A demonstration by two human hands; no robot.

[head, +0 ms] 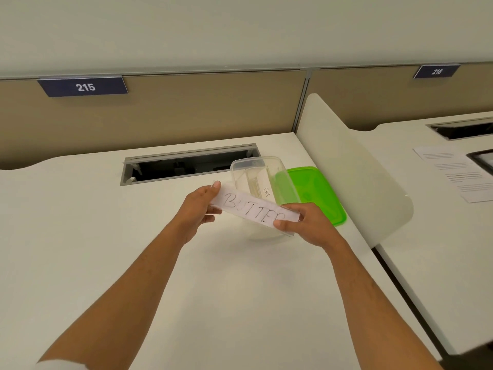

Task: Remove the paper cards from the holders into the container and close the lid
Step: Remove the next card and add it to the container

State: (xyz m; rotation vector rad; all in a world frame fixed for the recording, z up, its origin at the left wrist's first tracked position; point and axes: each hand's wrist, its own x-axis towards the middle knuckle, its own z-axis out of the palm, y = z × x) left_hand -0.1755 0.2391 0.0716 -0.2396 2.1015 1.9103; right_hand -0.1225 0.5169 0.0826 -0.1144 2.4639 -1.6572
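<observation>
A white paper card (250,206) with "BUTTER" handwritten on it sits in a clear plastic holder (286,231), held in the air above the desk. My left hand (198,208) pinches the card's left end. My right hand (306,222) grips the holder at its right end. Just behind them stands an open clear container (240,166) with several cards inside, one reading "CAT" (266,193). Its green lid (317,193) lies flat on the desk to the right of the container.
A white desk (133,236) carries an open cable slot (186,164) at the back. A white divider panel (354,177) stands on the right, with printed paper (458,174) on the neighbouring desk. Beige partition panels bear signs 215 (85,87) and 216.
</observation>
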